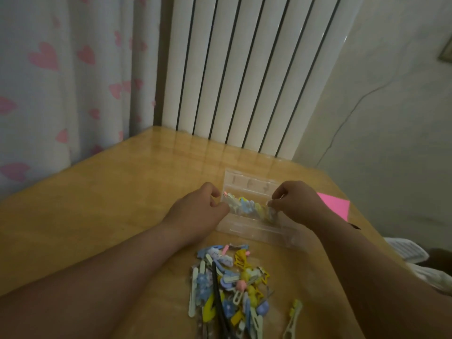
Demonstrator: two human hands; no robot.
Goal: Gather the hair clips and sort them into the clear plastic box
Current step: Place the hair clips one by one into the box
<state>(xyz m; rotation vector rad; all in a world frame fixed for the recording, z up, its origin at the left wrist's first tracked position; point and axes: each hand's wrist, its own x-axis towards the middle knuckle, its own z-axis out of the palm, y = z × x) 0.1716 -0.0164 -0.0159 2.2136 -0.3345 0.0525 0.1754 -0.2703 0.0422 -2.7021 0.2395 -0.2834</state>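
Note:
A clear plastic box (256,231) lies open on the wooden table, its lid (247,183) laid back behind it. Across the box runs a row of blue, yellow and white hair clips (249,207). My left hand (195,211) pinches the row's left end, fingers curled. My right hand (298,204) pinches its right end. A loose pile of hair clips (227,287) in blue, yellow and pink lies on the table nearer me. One pale yellow clip (292,319) lies apart to the pile's right.
A pink sheet of paper (335,206) lies at the table's right edge beside my right hand. The wooden table (110,204) stands against a white radiator (244,69) and a heart-print curtain (61,81). White fabric (411,250) lies beyond the table's right edge.

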